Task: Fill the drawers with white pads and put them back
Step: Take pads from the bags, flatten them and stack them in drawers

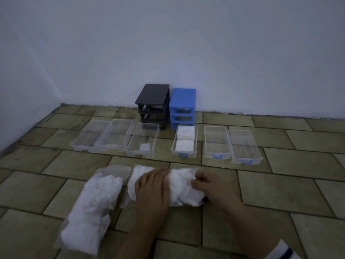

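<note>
Left hand [151, 186] lies flat on a clear plastic bag of white pads [179, 186]; right hand [207, 184] pinches its edge. Six clear drawers wait beyond; one w/ blue handle [184, 142] holds pads. Risk: bag tears, pads spill. Tan tiled floor [280, 184], white walls.

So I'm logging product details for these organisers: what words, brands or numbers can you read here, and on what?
None can be read.
Black drawer frame: no label shows.
Blue drawer frame: no label shows.
Clear drawers: plain.
Plastic bags of white pads: no print visible in this dim view.
</note>
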